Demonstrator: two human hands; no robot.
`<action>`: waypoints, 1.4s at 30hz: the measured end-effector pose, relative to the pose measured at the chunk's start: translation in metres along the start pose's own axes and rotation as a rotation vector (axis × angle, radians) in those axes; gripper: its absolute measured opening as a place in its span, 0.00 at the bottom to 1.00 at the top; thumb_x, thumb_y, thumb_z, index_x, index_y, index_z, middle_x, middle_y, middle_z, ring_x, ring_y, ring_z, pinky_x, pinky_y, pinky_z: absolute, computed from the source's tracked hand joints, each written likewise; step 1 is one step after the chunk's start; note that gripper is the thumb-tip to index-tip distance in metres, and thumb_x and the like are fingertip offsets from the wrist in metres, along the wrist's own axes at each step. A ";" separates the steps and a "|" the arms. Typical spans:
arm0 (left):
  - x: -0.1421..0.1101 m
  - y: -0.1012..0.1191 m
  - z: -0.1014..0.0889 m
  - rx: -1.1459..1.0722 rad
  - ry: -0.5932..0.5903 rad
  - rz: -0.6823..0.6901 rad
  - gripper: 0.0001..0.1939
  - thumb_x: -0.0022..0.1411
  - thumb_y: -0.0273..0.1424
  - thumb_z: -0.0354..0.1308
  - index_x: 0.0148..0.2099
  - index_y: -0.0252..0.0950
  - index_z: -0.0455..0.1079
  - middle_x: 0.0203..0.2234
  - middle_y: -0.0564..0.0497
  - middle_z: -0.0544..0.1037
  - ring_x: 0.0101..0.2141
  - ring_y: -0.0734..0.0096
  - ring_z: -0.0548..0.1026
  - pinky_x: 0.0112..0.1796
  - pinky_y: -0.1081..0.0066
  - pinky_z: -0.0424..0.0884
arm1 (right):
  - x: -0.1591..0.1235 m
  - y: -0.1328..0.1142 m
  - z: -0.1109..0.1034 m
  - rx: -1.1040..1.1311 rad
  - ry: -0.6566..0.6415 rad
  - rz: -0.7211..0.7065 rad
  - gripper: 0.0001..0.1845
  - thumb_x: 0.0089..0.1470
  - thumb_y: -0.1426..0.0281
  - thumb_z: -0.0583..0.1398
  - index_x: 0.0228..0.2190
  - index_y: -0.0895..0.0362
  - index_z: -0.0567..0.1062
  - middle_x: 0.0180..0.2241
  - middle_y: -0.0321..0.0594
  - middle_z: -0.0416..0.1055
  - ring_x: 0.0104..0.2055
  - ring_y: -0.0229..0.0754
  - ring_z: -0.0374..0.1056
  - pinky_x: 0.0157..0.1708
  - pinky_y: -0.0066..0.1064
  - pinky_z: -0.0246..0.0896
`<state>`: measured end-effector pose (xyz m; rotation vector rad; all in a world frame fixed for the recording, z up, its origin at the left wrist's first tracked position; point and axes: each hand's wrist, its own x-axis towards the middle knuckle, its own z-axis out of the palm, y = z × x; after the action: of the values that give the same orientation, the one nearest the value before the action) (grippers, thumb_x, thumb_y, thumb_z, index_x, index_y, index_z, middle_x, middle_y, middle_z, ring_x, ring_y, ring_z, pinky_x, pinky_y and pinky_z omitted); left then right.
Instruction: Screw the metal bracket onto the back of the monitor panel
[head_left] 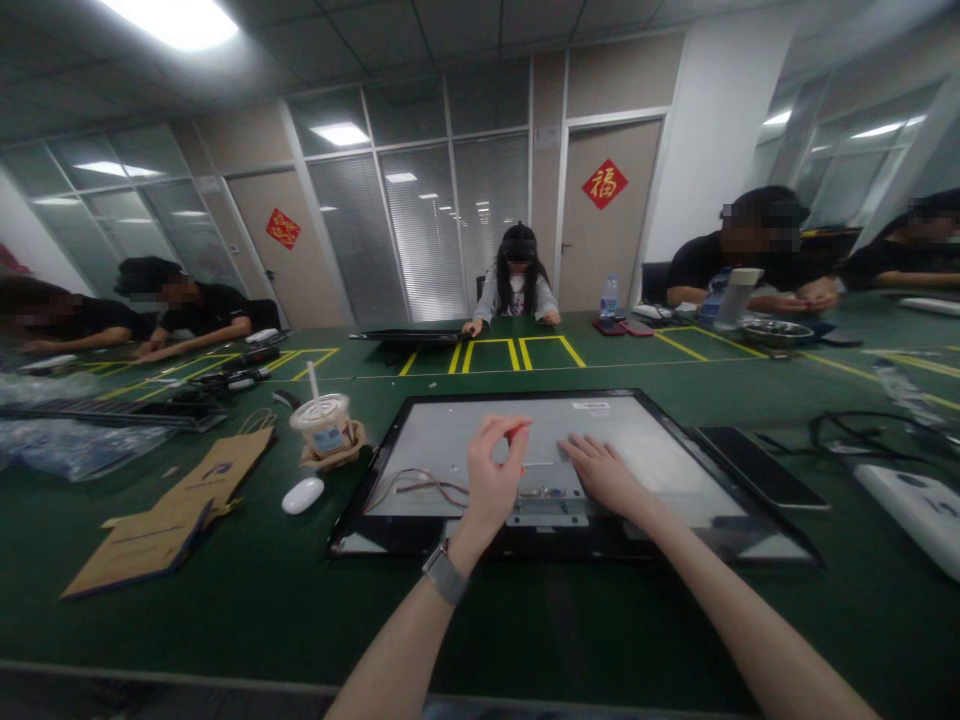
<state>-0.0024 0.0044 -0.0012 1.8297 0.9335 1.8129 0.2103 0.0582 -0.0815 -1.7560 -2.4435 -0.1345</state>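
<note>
A flat display panel [660,450] with a black frame and pale grey back lies on the green table in front of me. Over its middle, my left hand [491,470] is closed in a pinch around a small red tool [516,432], mostly hidden by the fingers; its exact kind I cannot make out. Fingers stretched out, my right hand [600,472] lies flat on the panel's back. Between and below the hands sits a metal bracket with connectors [547,508]. A thin bundle of wires [431,488] runs across the panel's left part.
Left of the panel stand a drink cup with a straw [324,425], a white mouse-shaped case [303,495] and a brown paper bag [176,515]. On the right lie a black phone-like slab [757,467] and a white device [911,510]. Several people sit around the table.
</note>
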 end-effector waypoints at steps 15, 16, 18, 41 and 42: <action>-0.003 0.003 -0.001 -0.045 -0.020 -0.025 0.16 0.71 0.31 0.46 0.48 0.36 0.76 0.42 0.44 0.79 0.45 0.64 0.76 0.47 0.65 0.70 | 0.000 0.002 0.003 0.020 0.018 0.003 0.28 0.65 0.71 0.44 0.63 0.55 0.64 0.65 0.52 0.59 0.66 0.57 0.56 0.61 0.55 0.53; -0.003 0.003 -0.001 -0.045 -0.024 -0.036 0.15 0.71 0.31 0.47 0.48 0.35 0.75 0.42 0.44 0.80 0.44 0.64 0.76 0.46 0.65 0.70 | 0.000 0.001 0.002 0.024 0.017 0.006 0.28 0.65 0.71 0.44 0.63 0.55 0.64 0.65 0.52 0.59 0.66 0.57 0.56 0.61 0.56 0.53; -0.002 0.003 -0.001 -0.020 -0.023 -0.024 0.13 0.70 0.31 0.50 0.48 0.36 0.76 0.38 0.45 0.80 0.40 0.66 0.76 0.44 0.66 0.71 | -0.001 0.000 0.000 0.025 0.011 0.014 0.28 0.65 0.71 0.43 0.63 0.56 0.64 0.65 0.52 0.59 0.66 0.58 0.55 0.61 0.56 0.53; -0.004 -0.001 0.002 0.103 0.116 0.068 0.09 0.66 0.33 0.57 0.42 0.38 0.78 0.33 0.50 0.67 0.31 0.71 0.67 0.34 0.71 0.68 | 0.001 0.004 0.007 0.028 0.030 0.002 0.28 0.65 0.70 0.44 0.63 0.55 0.64 0.65 0.52 0.59 0.66 0.57 0.56 0.60 0.56 0.53; -0.003 -0.001 0.002 0.107 0.127 0.075 0.08 0.65 0.33 0.59 0.41 0.38 0.78 0.33 0.50 0.67 0.30 0.72 0.67 0.34 0.71 0.68 | 0.001 0.004 0.007 0.029 0.034 -0.002 0.28 0.65 0.71 0.44 0.63 0.55 0.64 0.65 0.52 0.59 0.66 0.57 0.56 0.60 0.56 0.53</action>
<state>-0.0002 0.0031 -0.0045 1.8538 1.0394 1.9792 0.2138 0.0613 -0.0887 -1.7257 -2.4111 -0.1273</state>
